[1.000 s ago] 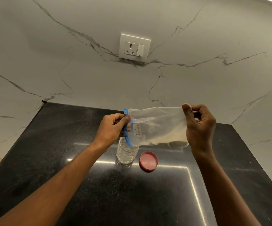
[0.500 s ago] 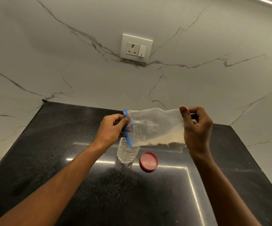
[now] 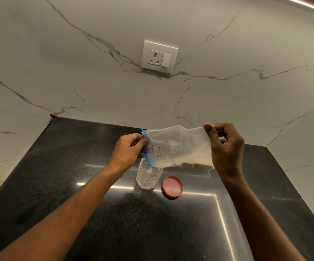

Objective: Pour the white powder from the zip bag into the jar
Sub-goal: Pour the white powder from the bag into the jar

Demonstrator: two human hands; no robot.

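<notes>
A clear zip bag (image 3: 178,147) with a blue zip strip and a small handwritten label lies on its side in the air, white powder gathered along its lower edge. My left hand (image 3: 129,150) pinches the blue zip end, which points down at the mouth of the jar. My right hand (image 3: 226,147) grips the bag's closed bottom end and holds it a little higher. The clear ribbed plastic jar (image 3: 148,176) stands upright and uncapped on the black counter, directly under the zip end. Its rim is partly hidden by the bag.
The jar's red lid (image 3: 172,187) lies inside-up on the black granite counter (image 3: 114,213) just right of the jar. A marble wall with a white socket and switch plate (image 3: 159,57) rises behind the counter.
My right hand has drawn inward and raised the bag's bottom end, so the bag is slacker and tilted toward the jar. The powder has slid along the lower edge toward the zip end.
</notes>
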